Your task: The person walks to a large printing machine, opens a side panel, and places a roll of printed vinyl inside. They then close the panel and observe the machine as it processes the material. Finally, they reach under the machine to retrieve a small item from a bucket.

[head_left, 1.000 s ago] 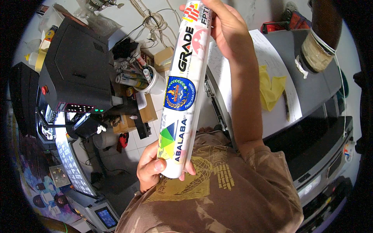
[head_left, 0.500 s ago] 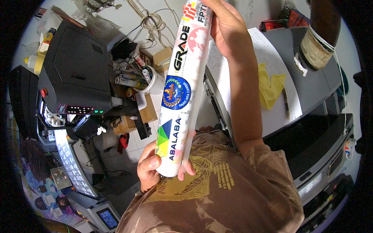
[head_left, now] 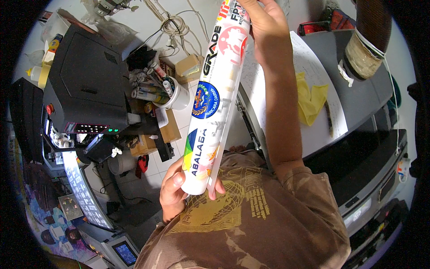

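A long roll of printed film (head_left: pixel 201 123), white with colourful logos, slants across the middle in front of my chest. Around its lower end is my left hand (head_left: pixel 174 188), thumb on the near side and fingertips showing past the roll's right edge. At the top, my right hand (head_left: pixel 268 27) grips the other end, which runs out of the frame. A loose translucent edge of the film stands off along the right side. The inside of the roll is hidden.
A black machine (head_left: pixel 85 80) with lit buttons stands at left. Behind the roll, a white bucket (head_left: pixel 179 96) holds more rolls, beside cardboard boxes (head_left: pixel 169 127). To the right, a grey table (head_left: pixel 371 101) bears a written sheet (head_left: pixel 277 112) and a yellow cloth-like piece (head_left: pixel 311 101).
The roll has shifted slightly up and turned between my hands, so its logos sit further round to the left and more print shows on the right. Both hands keep hold.
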Demonstrator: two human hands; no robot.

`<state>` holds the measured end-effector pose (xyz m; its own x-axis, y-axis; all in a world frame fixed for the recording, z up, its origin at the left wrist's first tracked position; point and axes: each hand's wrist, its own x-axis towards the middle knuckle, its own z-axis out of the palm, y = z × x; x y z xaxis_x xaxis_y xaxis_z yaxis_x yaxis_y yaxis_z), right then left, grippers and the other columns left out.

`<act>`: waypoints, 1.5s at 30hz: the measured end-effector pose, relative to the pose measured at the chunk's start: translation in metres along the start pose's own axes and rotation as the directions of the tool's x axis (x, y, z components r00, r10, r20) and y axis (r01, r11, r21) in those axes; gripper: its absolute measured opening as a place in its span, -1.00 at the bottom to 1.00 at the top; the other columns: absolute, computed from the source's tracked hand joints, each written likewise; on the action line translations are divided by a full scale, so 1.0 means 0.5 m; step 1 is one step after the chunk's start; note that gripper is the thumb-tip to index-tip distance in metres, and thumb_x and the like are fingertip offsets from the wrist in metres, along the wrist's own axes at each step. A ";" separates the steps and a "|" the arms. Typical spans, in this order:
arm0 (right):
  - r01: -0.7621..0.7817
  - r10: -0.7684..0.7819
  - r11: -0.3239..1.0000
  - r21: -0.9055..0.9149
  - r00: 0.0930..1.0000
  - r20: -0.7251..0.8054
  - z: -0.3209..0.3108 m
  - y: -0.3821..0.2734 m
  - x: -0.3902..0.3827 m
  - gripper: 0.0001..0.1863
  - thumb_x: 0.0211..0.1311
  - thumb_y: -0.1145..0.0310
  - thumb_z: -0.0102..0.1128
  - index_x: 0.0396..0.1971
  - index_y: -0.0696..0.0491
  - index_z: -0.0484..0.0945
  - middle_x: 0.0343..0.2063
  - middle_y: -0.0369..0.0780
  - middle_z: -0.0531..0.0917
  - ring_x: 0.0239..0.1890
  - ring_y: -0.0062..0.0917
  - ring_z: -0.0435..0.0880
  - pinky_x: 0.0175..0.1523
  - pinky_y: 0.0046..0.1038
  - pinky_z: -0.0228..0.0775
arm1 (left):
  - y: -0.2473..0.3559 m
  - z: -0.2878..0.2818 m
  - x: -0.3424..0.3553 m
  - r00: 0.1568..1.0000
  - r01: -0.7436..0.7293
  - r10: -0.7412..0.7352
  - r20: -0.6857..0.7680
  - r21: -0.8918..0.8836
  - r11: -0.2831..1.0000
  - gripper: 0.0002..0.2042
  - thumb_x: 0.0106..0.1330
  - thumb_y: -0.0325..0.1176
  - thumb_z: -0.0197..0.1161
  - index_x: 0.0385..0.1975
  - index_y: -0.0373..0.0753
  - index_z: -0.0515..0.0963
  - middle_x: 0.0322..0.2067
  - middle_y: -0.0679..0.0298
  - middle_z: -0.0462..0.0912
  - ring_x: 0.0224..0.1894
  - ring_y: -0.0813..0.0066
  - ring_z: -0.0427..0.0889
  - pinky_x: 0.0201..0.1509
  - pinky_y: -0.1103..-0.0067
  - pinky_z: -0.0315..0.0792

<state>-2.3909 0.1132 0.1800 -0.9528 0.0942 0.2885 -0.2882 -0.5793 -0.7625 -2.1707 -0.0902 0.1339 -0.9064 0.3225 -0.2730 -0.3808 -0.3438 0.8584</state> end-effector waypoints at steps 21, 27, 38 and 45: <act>0.095 -0.096 0.995 -0.043 0.995 -0.023 -0.016 0.011 0.011 -0.58 0.38 0.39 0.23 0.11 0.29 0.40 -0.31 -0.25 0.65 -0.37 -0.72 0.55 -0.27 -0.69 0.35 | -0.002 0.025 0.013 0.995 -0.053 0.065 -0.080 0.148 0.988 -0.15 0.18 0.18 0.22 0.08 -0.68 0.38 -0.36 -0.12 0.66 -0.47 0.28 0.64 -0.35 0.51 0.49; 0.149 -0.150 0.985 -0.091 0.989 -0.010 -0.015 0.020 0.010 -0.47 0.35 0.42 0.25 0.20 0.30 0.27 -0.26 -0.21 0.63 -0.37 -0.73 0.53 -0.27 -0.71 0.34 | -0.001 0.005 0.015 0.995 0.061 -0.059 0.075 -0.018 0.998 -0.16 0.21 0.18 0.13 0.07 -0.71 0.36 -0.52 -0.10 0.63 -0.53 0.24 0.63 -0.41 0.47 0.49; 0.115 -0.121 0.990 -0.078 0.990 -0.070 -0.016 0.028 0.020 -0.38 0.32 0.46 0.29 0.22 0.29 0.14 -0.24 -0.16 0.63 -0.38 -0.70 0.54 -0.31 -0.69 0.38 | -0.018 -0.059 0.036 0.909 0.198 -0.096 0.405 -0.216 0.956 -0.13 0.24 0.12 -0.02 0.12 -0.81 0.19 -0.57 -0.09 0.60 -0.57 0.14 0.61 -0.44 0.44 0.47; 0.145 -0.152 0.982 -0.120 0.987 -0.048 -0.021 0.025 0.017 -0.38 0.32 0.46 0.28 0.23 0.30 0.13 -0.22 -0.15 0.63 -0.35 -0.68 0.57 -0.29 -0.69 0.41 | -0.018 -0.061 0.042 0.890 0.202 -0.068 0.450 -0.257 0.945 -0.11 0.26 0.18 -0.05 0.11 -0.79 0.22 -0.59 -0.03 0.59 -0.59 0.18 0.60 -0.50 0.44 0.42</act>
<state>-2.4034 0.1150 0.1669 -0.9015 0.2201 0.3726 -0.4327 -0.4584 -0.7763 -2.1917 -0.1072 0.1074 -0.6989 0.7073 -0.1056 -0.5897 -0.4864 0.6448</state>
